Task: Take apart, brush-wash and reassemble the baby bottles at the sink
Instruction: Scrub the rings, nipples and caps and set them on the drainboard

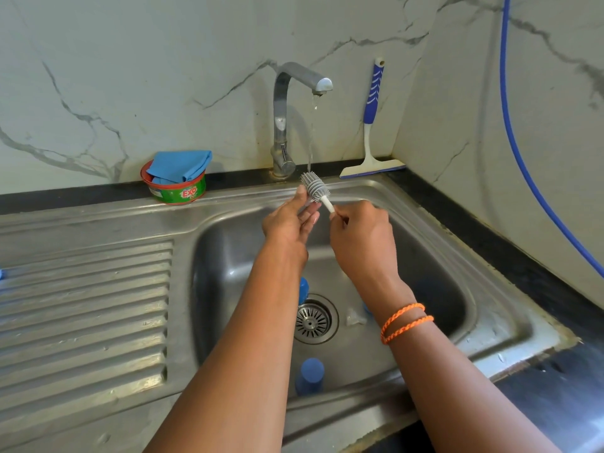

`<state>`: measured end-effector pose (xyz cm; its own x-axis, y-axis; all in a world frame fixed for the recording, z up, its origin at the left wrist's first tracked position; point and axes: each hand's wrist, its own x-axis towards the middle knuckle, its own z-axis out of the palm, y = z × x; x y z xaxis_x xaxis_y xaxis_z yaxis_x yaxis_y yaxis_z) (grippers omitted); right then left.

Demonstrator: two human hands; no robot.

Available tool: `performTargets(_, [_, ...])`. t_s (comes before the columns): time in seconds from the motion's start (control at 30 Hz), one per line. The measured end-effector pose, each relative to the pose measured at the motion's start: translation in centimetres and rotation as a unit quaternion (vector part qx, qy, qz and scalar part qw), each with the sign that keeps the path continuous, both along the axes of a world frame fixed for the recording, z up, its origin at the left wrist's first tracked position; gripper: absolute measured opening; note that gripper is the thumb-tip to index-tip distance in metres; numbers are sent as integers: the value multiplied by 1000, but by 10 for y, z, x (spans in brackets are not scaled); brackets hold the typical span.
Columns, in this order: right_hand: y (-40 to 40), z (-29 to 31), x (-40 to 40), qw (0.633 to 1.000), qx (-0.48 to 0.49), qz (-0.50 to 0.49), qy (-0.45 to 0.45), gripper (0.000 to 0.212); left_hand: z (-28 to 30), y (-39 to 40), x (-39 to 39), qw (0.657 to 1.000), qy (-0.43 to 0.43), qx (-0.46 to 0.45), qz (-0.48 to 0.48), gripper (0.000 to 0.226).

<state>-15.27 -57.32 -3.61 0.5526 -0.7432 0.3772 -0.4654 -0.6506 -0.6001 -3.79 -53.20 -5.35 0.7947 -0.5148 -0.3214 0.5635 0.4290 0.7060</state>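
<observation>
The grey silicone bottle brush (pixel 315 186) is gripped by the right hand (pixel 361 243) under the tap stream, bristles touched by the open left hand (pixel 289 220) at its 7 o'clock.

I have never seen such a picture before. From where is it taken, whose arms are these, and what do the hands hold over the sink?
There is no machine here. A person wears a camera on the head, so you look down along the person's own two arms. The right hand grips the white handle of a grey bottle brush under a thin stream from the tap. The left hand touches the bristles with straight fingers. Below is a steel sink; blue bottle parts lie in it near the drain. On the ledge behind stands a green soap tub with a blue cloth on top, and a squeegee leans on the wall.
</observation>
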Motion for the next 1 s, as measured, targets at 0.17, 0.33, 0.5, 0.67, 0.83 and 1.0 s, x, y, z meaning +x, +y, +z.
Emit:
performTargets(0.17, [-4,3,3,999,-10,-39,22,32,0,-2,-3,999,-39,25,-17,19])
performTargets(0.33, [0,8,2,999,-25,-26,31,33,1,0,-2,998,-28,41,27,25])
performTargets(0.5, [12,8,0,998,-39,-10,46,31,2,1,1,998,10,19,63,7])
performTargets(0.67, [-2,7,2,997,-26,-58,48,23,-1,-7,-5,995,-69,63,21,3])
performTargets(0.83, [-8,9,-1,996,-20,-73,51,22,-2,-5,-4,991,-103,84,22,8])
performTargets(1.0, [-3,14,-3,996,-47,-63,43,25,-4,-2,-5,982,-145,114,32,15])
